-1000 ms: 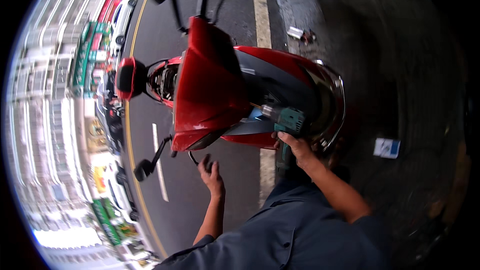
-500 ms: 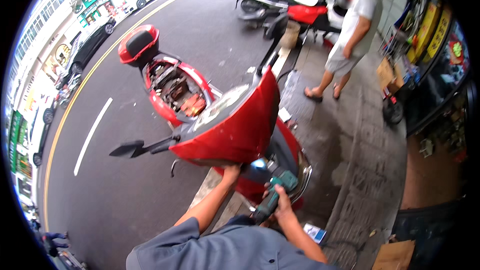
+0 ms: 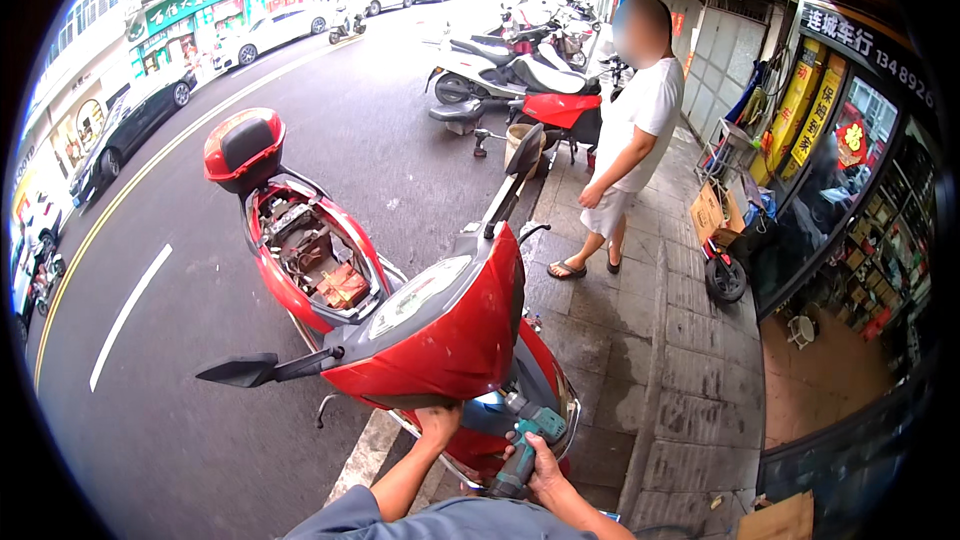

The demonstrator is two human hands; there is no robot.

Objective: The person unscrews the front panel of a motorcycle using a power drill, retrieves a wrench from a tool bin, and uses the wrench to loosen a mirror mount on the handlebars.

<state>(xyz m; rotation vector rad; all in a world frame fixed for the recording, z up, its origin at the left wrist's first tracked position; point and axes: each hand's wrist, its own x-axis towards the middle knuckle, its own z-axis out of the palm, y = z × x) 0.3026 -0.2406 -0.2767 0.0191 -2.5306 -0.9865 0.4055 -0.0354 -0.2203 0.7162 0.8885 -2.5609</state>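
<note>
A red scooter stands in front of me, its front panel [image 3: 440,350] nearest to me. My right hand [image 3: 543,468] is wrapped round the grip of a teal and black cordless drill [image 3: 541,423]. The drill's nose points up and left, toward the underside of the panel; whether its tip touches anything is hidden. Reaching under the panel's lower edge, my left hand [image 3: 438,424] has its fingers out of sight behind that edge. The scooter's seat area lies uncovered, showing an open compartment [image 3: 315,250] with parts and a reddish-brown box-like piece inside.
A black mirror [image 3: 240,369] sticks out to the left, another [image 3: 524,149] rises at the far side. A person [image 3: 640,130] in a white shirt stands on the pavement beyond. Parked scooters [image 3: 500,75] line the kerb. A cardboard piece [image 3: 780,518] lies at lower right, by a shop.
My view has tilted up, so the scooter and both hands sit lower in the picture. The right hand keeps the drill under the panel; the left hand stays at its lower edge.
</note>
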